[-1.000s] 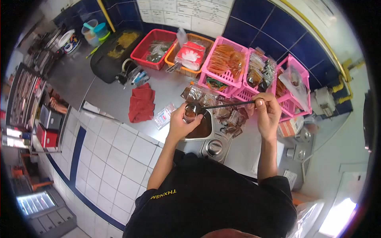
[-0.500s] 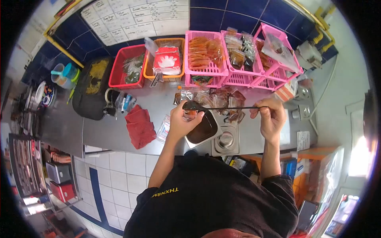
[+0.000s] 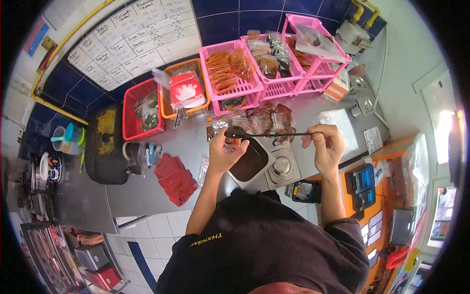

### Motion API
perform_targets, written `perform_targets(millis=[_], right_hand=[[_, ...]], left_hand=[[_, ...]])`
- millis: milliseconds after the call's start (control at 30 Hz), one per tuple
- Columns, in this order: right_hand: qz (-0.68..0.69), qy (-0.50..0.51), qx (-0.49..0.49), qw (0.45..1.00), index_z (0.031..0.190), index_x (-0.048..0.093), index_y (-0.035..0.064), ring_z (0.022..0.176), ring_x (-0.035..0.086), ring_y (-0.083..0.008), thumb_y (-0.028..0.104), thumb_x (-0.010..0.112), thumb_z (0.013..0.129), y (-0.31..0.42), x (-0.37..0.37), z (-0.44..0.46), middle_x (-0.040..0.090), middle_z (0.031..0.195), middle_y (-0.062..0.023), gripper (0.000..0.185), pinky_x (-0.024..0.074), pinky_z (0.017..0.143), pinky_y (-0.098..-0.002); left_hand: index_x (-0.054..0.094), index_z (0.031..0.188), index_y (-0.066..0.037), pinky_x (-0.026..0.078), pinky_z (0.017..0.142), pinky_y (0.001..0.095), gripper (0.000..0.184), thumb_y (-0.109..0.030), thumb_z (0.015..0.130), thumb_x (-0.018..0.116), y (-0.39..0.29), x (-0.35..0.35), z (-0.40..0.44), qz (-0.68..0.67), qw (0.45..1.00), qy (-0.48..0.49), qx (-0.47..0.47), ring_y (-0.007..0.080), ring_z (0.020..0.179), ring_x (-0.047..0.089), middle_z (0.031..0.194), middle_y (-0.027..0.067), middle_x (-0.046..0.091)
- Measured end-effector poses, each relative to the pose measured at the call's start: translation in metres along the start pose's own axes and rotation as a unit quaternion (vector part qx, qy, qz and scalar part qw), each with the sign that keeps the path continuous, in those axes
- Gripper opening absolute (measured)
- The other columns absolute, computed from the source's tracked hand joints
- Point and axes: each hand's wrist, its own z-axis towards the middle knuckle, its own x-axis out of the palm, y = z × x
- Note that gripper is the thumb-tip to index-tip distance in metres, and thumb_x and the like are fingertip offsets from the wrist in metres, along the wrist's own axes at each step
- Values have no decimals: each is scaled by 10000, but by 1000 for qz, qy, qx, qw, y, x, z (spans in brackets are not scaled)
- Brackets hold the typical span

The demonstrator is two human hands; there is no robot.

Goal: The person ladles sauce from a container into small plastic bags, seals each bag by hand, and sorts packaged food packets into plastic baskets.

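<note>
Obscuring part of bag point(image 3: 232, 142), left hand point(image 3: 223, 155)

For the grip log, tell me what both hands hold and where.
The right hand holds the dark ladle by its handle's end. The left hand grips a small clear bag or cup around its sides.

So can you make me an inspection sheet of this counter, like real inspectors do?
Surface: metal counter, with things standing and lying on it.
Job's things: black ladle, its bowl at a small clear container, maybe a bag; metal pan with dark brown contents close by.
Clutter: red cloth, filled packets, pink baskets, red basket.
Grips: left hand around the container; right hand on the ladle's handle.
Cables: pale cable or hose, right side.
Surroundings: blue tiles, written-on whiteboard.
</note>
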Motion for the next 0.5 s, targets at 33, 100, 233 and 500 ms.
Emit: perform_targets(millis=[33,100,233,500], right_hand=[[21,-19,43,999,1095,582,-33,685,663,-186,176,610,1067,1,3,-2,661,852,-144,213,554,664,-309],[42,-39,87,995,1104,580,-32,689,656,-178,165,597,1075,-1,6,-4,655,831,-136,200,546,691,-309],[79,-71,164,981,1114,582,-28,686,621,-155,189,576,1088,-12,10,-13,638,802,-103,219,511,713,-301],[183,-147,272,933,1093,600,-2,665,577,-113,203,577,1087,-23,12,-26,628,791,-53,206,477,661,-266]], left_hand=[[648,931,-33,506,599,242,289,-194,824,863,0,0,1,-2,1000,3,1,76,629,618,741,15,678],[652,934,-28,532,610,247,289,-199,826,860,-3,0,2,21,1000,5,16,88,633,645,742,29,685],[660,943,-26,559,638,252,288,-198,826,860,-1,4,0,20,1000,9,16,91,658,673,764,43,709],[667,1003,-12,576,657,261,284,-148,834,850,10,10,-3,10,1000,24,7,94,707,696,805,62,733]])
